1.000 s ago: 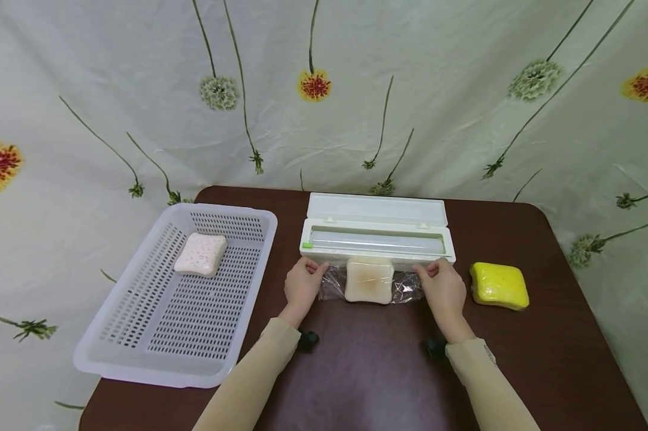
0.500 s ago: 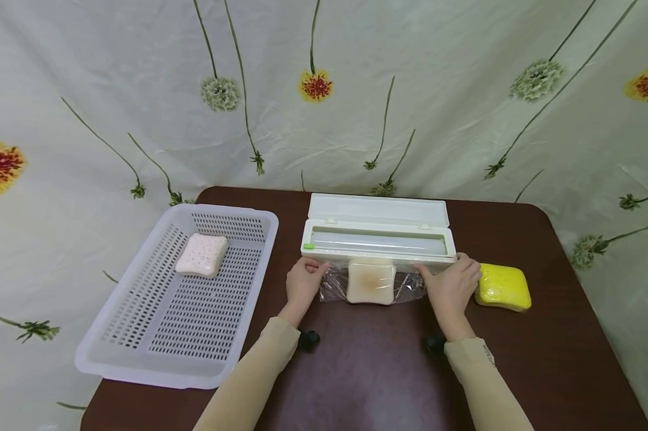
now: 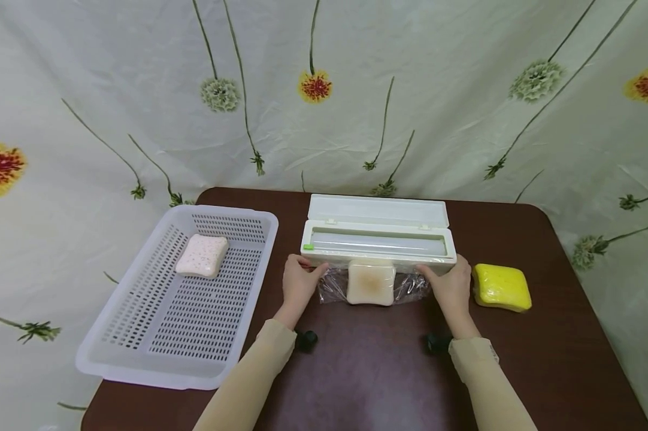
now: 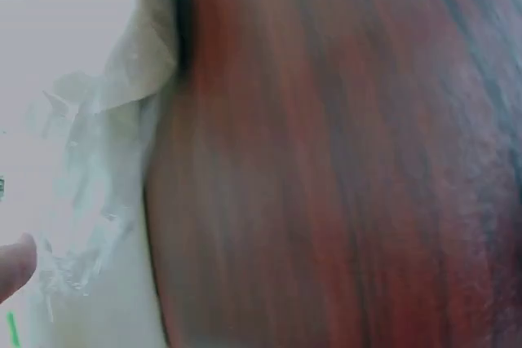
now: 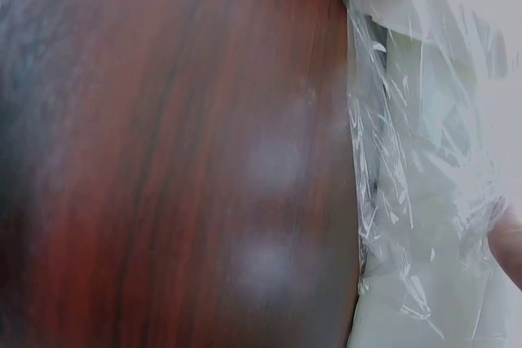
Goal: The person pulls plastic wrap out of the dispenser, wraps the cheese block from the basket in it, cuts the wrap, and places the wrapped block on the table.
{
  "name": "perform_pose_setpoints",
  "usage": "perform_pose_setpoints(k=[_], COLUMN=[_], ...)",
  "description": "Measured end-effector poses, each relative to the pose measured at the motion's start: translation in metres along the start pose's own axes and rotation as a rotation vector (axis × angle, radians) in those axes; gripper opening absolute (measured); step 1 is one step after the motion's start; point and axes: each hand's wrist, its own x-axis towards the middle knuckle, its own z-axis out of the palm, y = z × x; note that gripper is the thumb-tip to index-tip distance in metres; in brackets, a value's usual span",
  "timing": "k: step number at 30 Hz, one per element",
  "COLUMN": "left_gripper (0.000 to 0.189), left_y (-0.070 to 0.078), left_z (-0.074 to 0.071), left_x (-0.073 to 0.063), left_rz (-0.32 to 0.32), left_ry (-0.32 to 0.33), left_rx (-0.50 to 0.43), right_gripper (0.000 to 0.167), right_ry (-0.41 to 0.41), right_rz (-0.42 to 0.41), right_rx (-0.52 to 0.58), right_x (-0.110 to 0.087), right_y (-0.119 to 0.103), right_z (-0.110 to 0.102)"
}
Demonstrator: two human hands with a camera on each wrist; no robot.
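Note:
A white cling film box [image 3: 335, 255] stands with its lid raised, a roll [image 3: 378, 242] inside. Clear film [image 3: 332, 285] hangs from its front edge. In front sits a bread-slice-shaped block [image 3: 371, 284], white with a brown centre, its upper part under the film. My left hand [image 3: 298, 286] grips the box's left front corner, thumb on the film. At the right end my right hand [image 3: 453, 292] does likewise, fingers partly hidden behind the box. Both wrist views show a thumb tip, left thumb [image 4: 15, 265] and right thumb [image 5: 507, 242], against the crinkled film.
A white perforated basket [image 3: 259, 287] on the left holds a pink-speckled, bread-shaped block [image 3: 202, 255]. To the right of my right hand lies a yellow wrapped block [image 3: 502, 287]. The dark wooden table [image 3: 367, 371] ends at a flowered curtain [image 3: 281, 143].
My right hand has moved from pinching the film to gripping the box's right end. My left fingers have shifted slightly outward onto the left corner. Box and bread-shaped block stay put.

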Motion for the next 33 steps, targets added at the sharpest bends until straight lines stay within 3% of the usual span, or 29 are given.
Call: perform_pose_setpoints(k=[4, 8, 14, 24, 30, 33], left_gripper=[0.071, 0.087, 0.079, 0.068, 0.063, 0.063], left_y=[0.004, 0.002, -0.005, -0.008, -0.009, -0.01], left_z=[-0.002, -0.002, -0.001, -0.003, -0.004, -0.005], left_x=[0.006, 0.02, 0.036, 0.048, 0.053, 0.054], left_rz=[0.074, 0.127, 0.131, 0.19, 0.242, 0.253], left_ry=[0.043, -0.038, -0.162, -0.292, -0.282, -0.282], left_rx=[-0.05, -0.116, -0.171, -0.132, -0.075, -0.04], right_gripper=[0.085, 0.085, 0.085, 0.086, 0.086, 0.094], right_ry=[-0.003, -0.014, -0.042, -0.066, -0.076, -0.032], right_rz=[-0.002, 0.014, 0.022, 0.033, 0.041, 0.017], right_rx=[-0.007, -0.013, -0.029, -0.047, -0.068, -0.106], right_x=[0.001, 0.001, 0.001, 0.003, 0.005, 0.004], right_y=[0.001, 0.002, 0.004, 0.002, -0.001, -0.008], right_z=[-0.001, -0.001, 0.0, -0.004, -0.009, -0.01])
